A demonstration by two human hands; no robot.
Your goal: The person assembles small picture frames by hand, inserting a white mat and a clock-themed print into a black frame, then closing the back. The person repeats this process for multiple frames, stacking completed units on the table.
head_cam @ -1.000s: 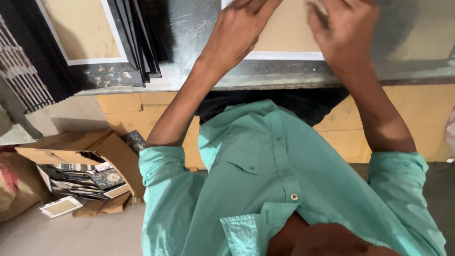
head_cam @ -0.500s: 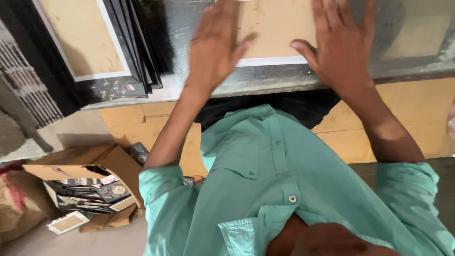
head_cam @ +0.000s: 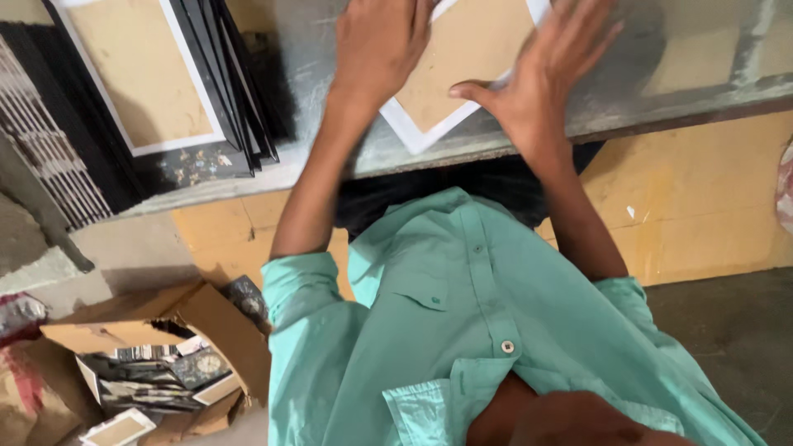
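Bare grey worktop (head_cam: 694, 74) lay open right of the right hand (head_cam: 541, 78), a stack of black frames (head_cam: 223, 91) blocked the left side near the left hand (head_cam: 376, 49), the white-edged board (head_cam: 462, 66) filled the space between both hands, an open cardboard box (head_cam: 157, 363) crowded the floor at the left

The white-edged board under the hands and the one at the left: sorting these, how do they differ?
The board under the hands lies skewed, a corner toward the bench edge; the left board lies beside a stack of black frames. Left hand and right hand rest only on the former. Both are tan with white borders.
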